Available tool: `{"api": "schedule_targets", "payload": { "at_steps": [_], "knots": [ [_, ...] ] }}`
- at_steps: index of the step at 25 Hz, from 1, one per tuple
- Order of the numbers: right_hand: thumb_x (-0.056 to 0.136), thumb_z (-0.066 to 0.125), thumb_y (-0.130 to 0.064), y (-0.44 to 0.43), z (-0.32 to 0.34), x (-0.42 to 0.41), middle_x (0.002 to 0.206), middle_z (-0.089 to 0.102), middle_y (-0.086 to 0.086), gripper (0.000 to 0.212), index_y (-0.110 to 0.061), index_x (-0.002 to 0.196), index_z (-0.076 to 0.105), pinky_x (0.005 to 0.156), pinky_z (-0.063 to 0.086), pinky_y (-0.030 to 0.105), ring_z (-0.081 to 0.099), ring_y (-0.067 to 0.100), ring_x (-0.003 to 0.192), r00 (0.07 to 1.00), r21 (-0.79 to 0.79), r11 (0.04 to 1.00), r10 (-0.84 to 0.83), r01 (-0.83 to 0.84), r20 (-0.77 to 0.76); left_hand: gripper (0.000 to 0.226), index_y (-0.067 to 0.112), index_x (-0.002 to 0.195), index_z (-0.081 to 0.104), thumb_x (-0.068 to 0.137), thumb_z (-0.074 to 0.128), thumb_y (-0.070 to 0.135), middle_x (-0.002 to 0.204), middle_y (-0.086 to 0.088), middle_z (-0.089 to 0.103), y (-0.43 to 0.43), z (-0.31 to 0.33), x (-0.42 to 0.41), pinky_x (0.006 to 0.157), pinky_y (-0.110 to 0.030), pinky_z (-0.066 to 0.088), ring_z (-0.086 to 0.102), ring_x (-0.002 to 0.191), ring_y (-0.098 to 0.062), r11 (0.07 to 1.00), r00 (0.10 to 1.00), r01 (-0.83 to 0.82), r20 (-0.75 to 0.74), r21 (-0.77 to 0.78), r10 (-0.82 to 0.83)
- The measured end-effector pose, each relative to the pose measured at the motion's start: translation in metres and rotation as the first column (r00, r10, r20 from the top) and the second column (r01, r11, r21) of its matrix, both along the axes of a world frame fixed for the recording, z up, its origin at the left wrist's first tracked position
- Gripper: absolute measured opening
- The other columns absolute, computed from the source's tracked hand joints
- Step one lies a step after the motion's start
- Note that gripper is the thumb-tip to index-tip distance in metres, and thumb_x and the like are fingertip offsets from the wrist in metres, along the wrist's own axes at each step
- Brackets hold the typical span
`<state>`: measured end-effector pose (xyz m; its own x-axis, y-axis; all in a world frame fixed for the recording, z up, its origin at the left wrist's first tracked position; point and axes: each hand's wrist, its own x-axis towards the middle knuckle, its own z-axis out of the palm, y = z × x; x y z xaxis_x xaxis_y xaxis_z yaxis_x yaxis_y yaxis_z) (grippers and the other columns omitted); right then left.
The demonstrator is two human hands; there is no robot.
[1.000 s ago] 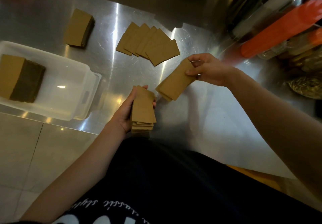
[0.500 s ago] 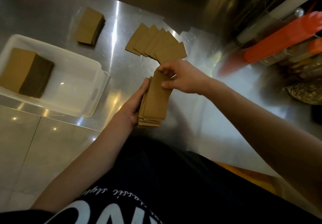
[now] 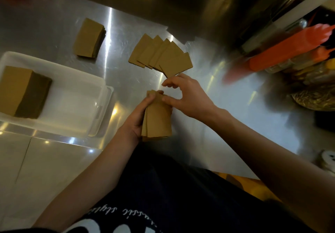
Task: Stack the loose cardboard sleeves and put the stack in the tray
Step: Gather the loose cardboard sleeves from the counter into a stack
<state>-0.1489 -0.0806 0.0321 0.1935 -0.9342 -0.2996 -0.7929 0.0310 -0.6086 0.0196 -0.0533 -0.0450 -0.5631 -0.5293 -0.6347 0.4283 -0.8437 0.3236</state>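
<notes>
bare forearms, dark shirt (image 3: 181, 196), white lettering (image 3: 126, 212)

This looks like a working kitchen or café prep station. The counter (image 3: 226, 105) is brushed stainless steel, scuffed and shining, and a steel back wall (image 3: 181, 6) rises behind it. Off to the right, orange squeeze bottles (image 3: 282, 51) show among blurred containers. Brown cardboard sleeves (image 3: 163, 56) sit fanned out on the steel, with more in a translucent plastic tray (image 3: 72, 80). Below the counter edge is a pale tiled floor (image 3: 54, 169).
</notes>
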Motion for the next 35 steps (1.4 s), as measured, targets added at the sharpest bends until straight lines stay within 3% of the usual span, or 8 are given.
{"api": "schedule_targets", "payload": {
  "at_steps": [4, 11, 14, 19, 23, 26, 31, 35],
  "knots": [
    [0.083, 0.071, -0.038, -0.043, -0.023, -0.018, 0.111, 0.061, -0.003, 0.054, -0.015, 0.130, 0.054, 0.086, 0.052, 0.028, 0.060, 0.012, 0.098, 0.943, 0.106, 0.941, -0.329, 0.322, 0.045, 0.085, 0.027, 0.131, 0.051, 0.058, 0.091, 0.045, 0.122, -0.015, 0.062, -0.019, -0.014, 0.014, 0.077, -0.043, 0.057, 0.066, 0.097, -0.027, 0.993, 0.990, -0.025, -0.135, 0.119, 0.041],
    [0.072, 0.076, -0.053, -0.121, -0.084, -0.038, 0.137, 0.037, 0.016, 0.088, -0.010, 0.137, 0.037, 0.100, 0.042, 0.045, 0.042, 0.034, 0.125, 0.821, 0.235, 0.820, -0.407, 0.522, -0.401, 0.065, 0.028, 0.116, 0.055, 0.063, 0.090, 0.040, 0.118, -0.014, 0.064, -0.062, -0.022, 0.034, 0.081, -0.043, 0.058, 0.068, 0.097, -0.026, 0.989, 0.979, -0.047, -0.192, 0.142, 0.074],
    [0.066, 0.081, -0.052, -0.130, -0.091, -0.031, 0.138, 0.036, 0.014, 0.095, -0.011, 0.137, 0.032, 0.099, 0.043, 0.045, 0.038, 0.033, 0.128, 0.789, 0.168, 0.828, -0.417, 0.534, -0.451, 0.057, 0.029, 0.111, 0.059, 0.064, 0.090, 0.039, 0.118, -0.015, 0.064, -0.074, -0.024, 0.039, 0.082, -0.043, 0.057, 0.066, 0.100, -0.026, 0.989, 0.978, -0.049, -0.195, 0.142, 0.077],
    [0.074, 0.082, -0.031, -0.140, -0.083, -0.035, 0.130, 0.048, 0.009, 0.080, -0.017, 0.134, 0.030, 0.089, 0.046, 0.035, 0.051, 0.030, 0.118, 0.894, 0.237, 0.864, -0.416, 0.445, -0.165, 0.056, 0.026, 0.106, 0.064, 0.059, 0.093, 0.034, 0.115, -0.017, 0.065, -0.080, -0.021, 0.044, 0.077, -0.043, 0.059, 0.068, 0.096, -0.027, 0.982, 0.966, -0.032, -0.246, 0.186, 0.078],
    [0.072, 0.082, -0.037, -0.160, -0.085, -0.018, 0.144, 0.040, 0.013, 0.095, -0.015, 0.146, 0.027, 0.102, 0.042, 0.044, 0.045, 0.034, 0.129, 0.909, 0.221, 0.927, -0.212, 0.304, -0.360, 0.060, 0.027, 0.109, 0.064, 0.057, 0.094, 0.034, 0.117, -0.018, 0.064, -0.081, -0.022, 0.044, 0.075, -0.043, 0.058, 0.068, 0.097, -0.028, 0.984, 0.971, -0.008, -0.232, 0.176, 0.049],
    [0.063, 0.086, -0.045, -0.162, -0.088, -0.014, 0.137, 0.039, 0.012, 0.096, -0.012, 0.138, 0.035, 0.097, 0.047, 0.044, 0.044, 0.032, 0.125, 0.829, 0.115, 0.931, -0.245, 0.345, -0.503, 0.057, 0.028, 0.107, 0.066, 0.058, 0.093, 0.036, 0.117, -0.017, 0.064, -0.080, -0.024, 0.045, 0.076, -0.043, 0.057, 0.066, 0.097, -0.027, 0.989, 0.973, 0.008, -0.231, 0.145, 0.026],
    [0.071, 0.085, -0.030, -0.157, -0.082, -0.016, 0.137, 0.047, 0.010, 0.090, -0.014, 0.138, 0.026, 0.094, 0.047, 0.039, 0.051, 0.030, 0.122, 0.907, 0.198, 0.903, -0.326, 0.382, -0.267, 0.064, 0.028, 0.110, 0.064, 0.054, 0.094, 0.038, 0.115, -0.018, 0.067, -0.074, -0.020, 0.045, 0.076, -0.043, 0.057, 0.068, 0.096, -0.028, 0.991, 0.974, 0.041, -0.227, 0.130, -0.010],
    [0.066, 0.086, -0.037, -0.173, -0.089, -0.005, 0.143, 0.037, 0.013, 0.102, -0.013, 0.144, 0.026, 0.101, 0.043, 0.043, 0.045, 0.034, 0.128, 0.898, 0.249, 0.917, -0.200, 0.312, -0.391, 0.074, 0.029, 0.117, 0.057, 0.053, 0.094, 0.040, 0.118, -0.018, 0.065, -0.072, -0.022, 0.046, 0.075, -0.044, 0.056, 0.067, 0.098, -0.029, 0.991, 0.978, 0.047, -0.210, 0.128, -0.019]
  ]
}}
